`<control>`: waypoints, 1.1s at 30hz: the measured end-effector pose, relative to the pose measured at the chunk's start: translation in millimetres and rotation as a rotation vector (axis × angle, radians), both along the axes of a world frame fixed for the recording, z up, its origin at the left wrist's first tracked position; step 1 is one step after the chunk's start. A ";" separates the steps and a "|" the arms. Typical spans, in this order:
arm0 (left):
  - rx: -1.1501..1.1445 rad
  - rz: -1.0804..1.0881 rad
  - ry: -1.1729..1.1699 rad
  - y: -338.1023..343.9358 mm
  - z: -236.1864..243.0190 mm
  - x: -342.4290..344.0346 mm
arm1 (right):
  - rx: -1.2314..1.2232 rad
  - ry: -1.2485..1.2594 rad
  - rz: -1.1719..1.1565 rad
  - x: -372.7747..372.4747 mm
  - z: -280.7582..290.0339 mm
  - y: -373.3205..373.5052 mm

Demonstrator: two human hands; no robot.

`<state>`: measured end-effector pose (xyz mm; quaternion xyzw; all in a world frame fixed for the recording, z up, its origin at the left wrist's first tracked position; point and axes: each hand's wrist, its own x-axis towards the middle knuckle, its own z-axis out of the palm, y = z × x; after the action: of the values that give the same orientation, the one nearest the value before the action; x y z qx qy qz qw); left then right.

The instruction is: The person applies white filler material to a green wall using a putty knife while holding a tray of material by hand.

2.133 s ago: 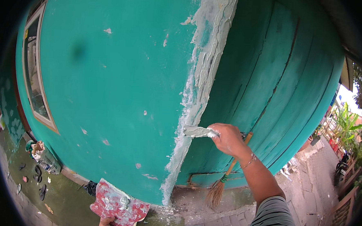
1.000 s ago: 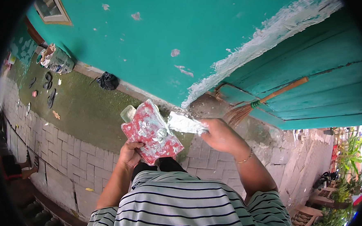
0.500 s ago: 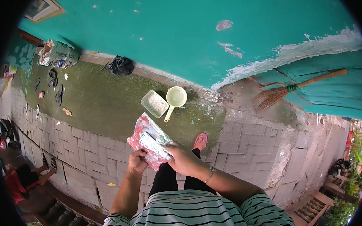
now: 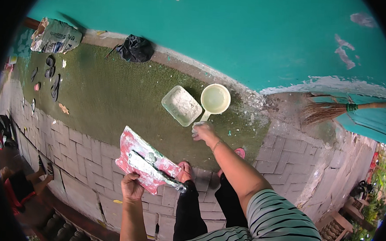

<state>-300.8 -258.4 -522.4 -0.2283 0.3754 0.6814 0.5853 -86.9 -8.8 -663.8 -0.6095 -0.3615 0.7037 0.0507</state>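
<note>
1. Red board [image 4: 140,146], smeared with white paste, is held over the paving [image 4: 82,154]; the left hand [image 4: 132,187] has its fingers clamped on the board's lower-left edge, thumb on top;
2. Putty knife [image 4: 146,165], coated white, lies across the board; its dark handle juts past the board's lower-right edge;
3. Rectangular tub [image 4: 173,113], whitish inside, sits on the mossy ground strip [image 4: 111,98], toward its right end;
4. Right hand [image 4: 204,132] is at the dipper's handle; I cannot tell whether its fingers close on it;
5. Round, pale-yellow dipper [image 4: 228,99] stands just beside the tub, near the strip's wall-side edge;
6. Straw broom [image 4: 324,112] lies beyond the strip's right end.
</note>
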 end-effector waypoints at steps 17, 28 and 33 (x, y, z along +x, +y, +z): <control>-0.044 0.097 0.093 -23.0 -45.1 -12.3 | -0.025 -0.319 -0.456 -64.9 -184.1 -34.6; -0.084 0.077 0.141 -5.5 -25.4 -4.3 | 0.242 -0.314 -0.056 -17.5 -159.0 -65.1; -0.115 0.083 0.187 -8.5 -4.2 -6.0 | 0.452 -0.258 0.368 -4.6 -101.8 -121.9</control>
<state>-306.8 -266.9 -526.6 -0.2123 0.4571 0.7008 0.5048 -91.6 -130.7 -765.7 -0.5913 -0.6165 0.5198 0.0104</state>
